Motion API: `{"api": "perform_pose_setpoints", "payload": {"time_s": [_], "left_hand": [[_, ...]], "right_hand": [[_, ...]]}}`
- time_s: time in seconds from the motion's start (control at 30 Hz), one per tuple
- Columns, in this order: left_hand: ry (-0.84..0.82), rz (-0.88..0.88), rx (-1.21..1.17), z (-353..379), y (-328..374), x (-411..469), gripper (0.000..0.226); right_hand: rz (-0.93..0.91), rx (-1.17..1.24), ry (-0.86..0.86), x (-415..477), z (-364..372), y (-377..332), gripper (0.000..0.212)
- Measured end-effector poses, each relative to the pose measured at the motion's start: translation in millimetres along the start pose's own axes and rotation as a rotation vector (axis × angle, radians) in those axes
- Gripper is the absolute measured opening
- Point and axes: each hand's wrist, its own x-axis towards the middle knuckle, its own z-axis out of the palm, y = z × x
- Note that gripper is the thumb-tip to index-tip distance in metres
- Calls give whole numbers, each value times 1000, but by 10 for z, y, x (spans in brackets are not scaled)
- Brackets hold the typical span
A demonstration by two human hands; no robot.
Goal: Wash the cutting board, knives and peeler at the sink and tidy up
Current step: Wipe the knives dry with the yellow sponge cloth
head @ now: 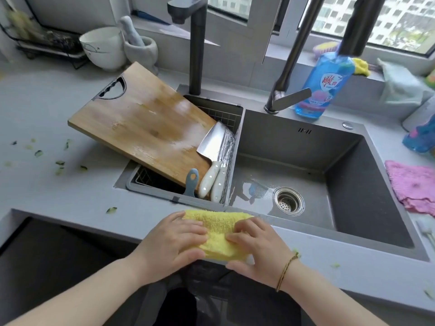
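Observation:
A wet wooden cutting board (141, 121) leans across the left drain basket (231, 118), its handle end on the counter. Two white-handled knives (213, 161) lie against its lower right corner, cleaver blade up. The grey-blue peeler (191, 182) pokes up beside them. A folded yellow cloth (219, 234) lies on the counter's front edge. My left hand (174, 243) grips its left side, thumb under the fold. My right hand (256, 245) holds the right side, fingers curled on top.
The grey sink basin (306, 161) with its drain (288, 201) sits right of the basket, two dark taps (197, 50) behind. A blue detergent bottle (322, 88) stands at the back. A pink cloth (414, 184) lies far right. Green peel scraps (61, 163) dot the left counter.

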Motion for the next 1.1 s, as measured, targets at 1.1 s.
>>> {"api": "perform_pose_setpoints", "payload": {"time_s": [1.1], "left_hand": [[121, -698, -376, -533, -395, 1283, 18]], "right_hand": [[707, 686, 201, 735, -692, 391, 16]]}}
